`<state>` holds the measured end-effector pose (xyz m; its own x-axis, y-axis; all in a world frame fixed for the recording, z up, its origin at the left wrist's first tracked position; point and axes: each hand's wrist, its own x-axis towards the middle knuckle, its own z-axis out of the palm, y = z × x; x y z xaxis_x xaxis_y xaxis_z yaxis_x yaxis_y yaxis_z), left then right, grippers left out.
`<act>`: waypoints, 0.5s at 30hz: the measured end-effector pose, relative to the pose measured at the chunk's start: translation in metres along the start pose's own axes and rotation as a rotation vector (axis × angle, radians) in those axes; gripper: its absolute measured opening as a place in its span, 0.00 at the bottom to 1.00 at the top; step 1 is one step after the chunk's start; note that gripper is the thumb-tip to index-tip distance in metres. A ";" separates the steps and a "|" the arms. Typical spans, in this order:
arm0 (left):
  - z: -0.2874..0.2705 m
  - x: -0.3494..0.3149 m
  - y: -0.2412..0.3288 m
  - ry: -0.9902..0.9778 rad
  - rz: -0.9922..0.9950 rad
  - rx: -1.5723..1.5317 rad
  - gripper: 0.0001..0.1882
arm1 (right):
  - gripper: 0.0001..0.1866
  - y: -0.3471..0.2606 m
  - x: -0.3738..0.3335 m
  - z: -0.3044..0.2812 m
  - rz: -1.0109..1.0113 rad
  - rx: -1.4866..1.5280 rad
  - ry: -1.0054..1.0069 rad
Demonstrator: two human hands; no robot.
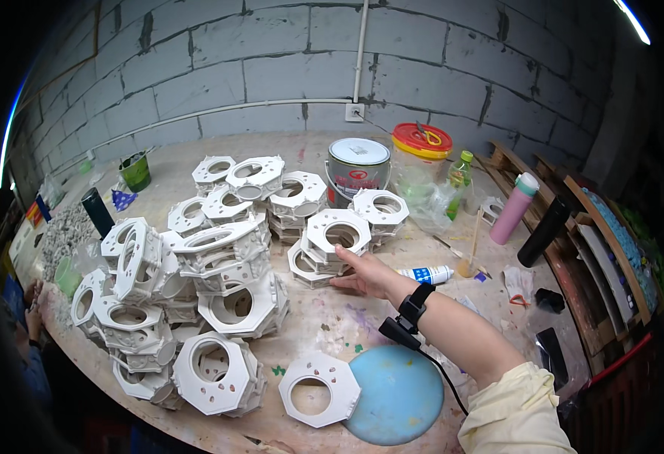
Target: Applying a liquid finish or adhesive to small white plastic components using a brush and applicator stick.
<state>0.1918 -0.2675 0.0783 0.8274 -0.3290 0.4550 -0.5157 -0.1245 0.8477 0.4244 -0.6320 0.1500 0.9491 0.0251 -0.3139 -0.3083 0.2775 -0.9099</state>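
My right hand [366, 274] reaches in from the lower right, thumb on the near edge of a white octagonal frame [363, 237] and the other fingers lower at its side. That frame has a large round hole and rests on a small stack, with another white frame [299, 271] beneath and beside it. My left hand is not in view. Large piles of similar white frames [250, 314] stand to the left. Nearer, a single flat octagonal plate [339, 386] lies against a round light-blue disc [396, 397], slightly overlapping it.
Behind the stack stand a grey paint can [358, 170] and a red-lidded bucket [421, 142]. On the right are a green bottle [459, 181], a pink flask [515, 208], a black flask [544, 231] and a white-blue tube [426, 275]. Another person's hands [34, 310] show far left.
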 end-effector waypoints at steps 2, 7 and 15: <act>0.000 0.004 0.003 -0.001 -0.013 0.010 0.03 | 0.35 -0.003 -0.004 0.007 -0.013 -0.005 0.016; 0.002 0.004 0.005 -0.008 -0.039 -0.025 0.01 | 0.36 -0.003 0.004 0.001 -0.034 -0.015 -0.029; 0.000 0.006 0.021 -0.004 -0.054 -0.015 0.02 | 0.46 -0.018 -0.005 -0.023 0.158 -0.177 -0.072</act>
<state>0.1861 -0.2724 0.0985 0.8530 -0.3262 0.4073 -0.4668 -0.1280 0.8750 0.4234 -0.6594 0.1612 0.8885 0.1246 -0.4416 -0.4535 0.0922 -0.8864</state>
